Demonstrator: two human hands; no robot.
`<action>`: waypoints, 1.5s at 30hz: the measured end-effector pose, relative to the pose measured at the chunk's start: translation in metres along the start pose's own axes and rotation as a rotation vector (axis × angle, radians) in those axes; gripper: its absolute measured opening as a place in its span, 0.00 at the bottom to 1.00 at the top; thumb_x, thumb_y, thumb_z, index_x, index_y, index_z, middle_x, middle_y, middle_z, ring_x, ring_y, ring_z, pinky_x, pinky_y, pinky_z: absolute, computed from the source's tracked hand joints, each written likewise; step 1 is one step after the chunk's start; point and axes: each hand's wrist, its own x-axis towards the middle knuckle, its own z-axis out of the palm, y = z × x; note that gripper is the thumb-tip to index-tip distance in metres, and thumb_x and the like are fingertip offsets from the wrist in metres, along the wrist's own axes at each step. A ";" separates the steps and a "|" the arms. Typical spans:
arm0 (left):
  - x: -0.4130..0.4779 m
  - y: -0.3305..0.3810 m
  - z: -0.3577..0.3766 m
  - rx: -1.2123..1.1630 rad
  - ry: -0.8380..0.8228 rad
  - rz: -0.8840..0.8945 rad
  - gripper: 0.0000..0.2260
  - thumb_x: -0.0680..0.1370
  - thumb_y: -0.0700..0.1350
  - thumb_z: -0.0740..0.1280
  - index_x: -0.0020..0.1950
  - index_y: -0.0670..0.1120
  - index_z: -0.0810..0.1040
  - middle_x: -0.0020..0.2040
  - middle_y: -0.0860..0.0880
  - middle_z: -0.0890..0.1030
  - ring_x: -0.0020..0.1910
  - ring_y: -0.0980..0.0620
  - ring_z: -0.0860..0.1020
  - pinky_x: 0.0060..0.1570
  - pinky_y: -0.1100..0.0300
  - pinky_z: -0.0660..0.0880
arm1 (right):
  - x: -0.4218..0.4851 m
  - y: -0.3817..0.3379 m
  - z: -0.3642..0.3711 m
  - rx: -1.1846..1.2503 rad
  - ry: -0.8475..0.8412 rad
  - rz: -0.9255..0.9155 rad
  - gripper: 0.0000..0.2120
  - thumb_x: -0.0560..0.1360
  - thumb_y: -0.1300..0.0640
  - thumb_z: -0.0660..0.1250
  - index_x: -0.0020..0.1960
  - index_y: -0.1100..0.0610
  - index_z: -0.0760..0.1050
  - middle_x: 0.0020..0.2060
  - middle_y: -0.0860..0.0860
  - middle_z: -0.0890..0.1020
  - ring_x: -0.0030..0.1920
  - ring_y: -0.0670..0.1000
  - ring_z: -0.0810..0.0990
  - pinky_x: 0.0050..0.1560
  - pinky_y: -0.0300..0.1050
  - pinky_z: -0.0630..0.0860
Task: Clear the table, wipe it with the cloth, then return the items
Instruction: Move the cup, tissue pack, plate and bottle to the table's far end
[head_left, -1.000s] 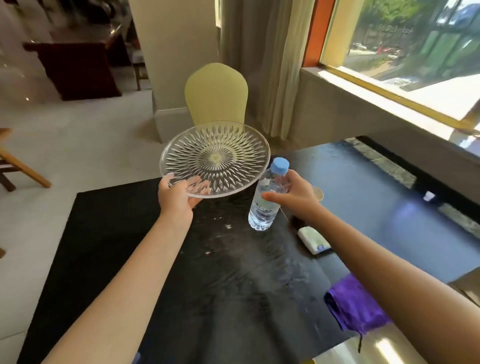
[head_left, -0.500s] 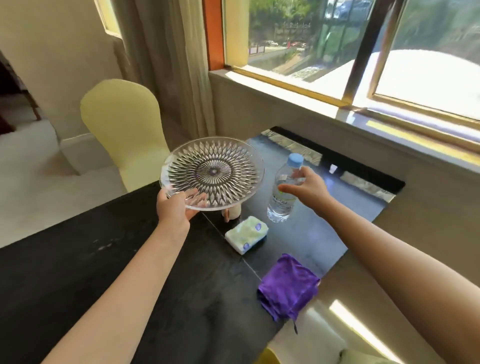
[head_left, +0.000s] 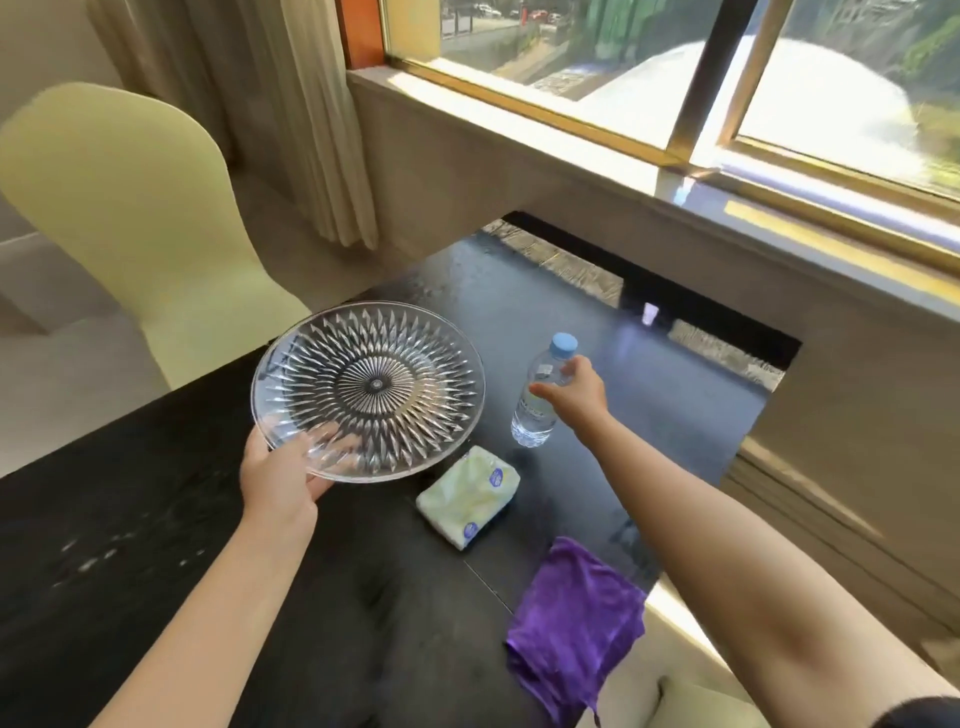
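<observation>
My left hand (head_left: 278, 475) grips the near rim of a cut-glass plate (head_left: 369, 387) and holds it above the black table (head_left: 156, 519). My right hand (head_left: 574, 392) is wrapped around a clear water bottle (head_left: 537, 400) with a blue cap, whose base is at the tabletop. A pale green tissue pack (head_left: 467, 493) lies on the table between my arms. A purple cloth (head_left: 576, 629) lies crumpled at the table's near right edge.
A yellow-green chair (head_left: 130, 218) stands at the far left side of the table. A wide window ledge (head_left: 623, 208) and wall run along the table's right side, with curtains (head_left: 291, 104) behind. White smears mark the tabletop at the left.
The view has swung right toward the window. Both hands carried the plate and the bottle toward the table's window end; the bottle now stands beyond the tissue pack.
</observation>
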 end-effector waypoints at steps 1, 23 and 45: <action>0.005 0.001 -0.004 -0.002 -0.006 -0.003 0.20 0.77 0.35 0.61 0.66 0.52 0.72 0.56 0.45 0.82 0.47 0.48 0.84 0.44 0.52 0.81 | 0.008 -0.001 0.009 0.000 -0.011 0.000 0.27 0.69 0.57 0.74 0.64 0.62 0.67 0.62 0.57 0.74 0.61 0.58 0.74 0.62 0.54 0.73; -0.012 -0.014 0.007 0.103 -0.246 -0.019 0.17 0.79 0.37 0.61 0.65 0.53 0.71 0.52 0.44 0.84 0.46 0.43 0.84 0.47 0.48 0.81 | 0.018 -0.024 0.003 0.132 -0.194 0.127 0.20 0.81 0.50 0.54 0.59 0.65 0.74 0.47 0.57 0.75 0.41 0.52 0.76 0.42 0.45 0.77; -0.046 -0.181 0.107 0.701 -0.646 -0.263 0.18 0.78 0.39 0.63 0.68 0.43 0.69 0.46 0.47 0.77 0.46 0.51 0.76 0.48 0.59 0.74 | -0.009 0.155 -0.115 0.244 0.447 0.292 0.14 0.76 0.59 0.58 0.47 0.70 0.75 0.38 0.59 0.75 0.39 0.54 0.72 0.42 0.47 0.68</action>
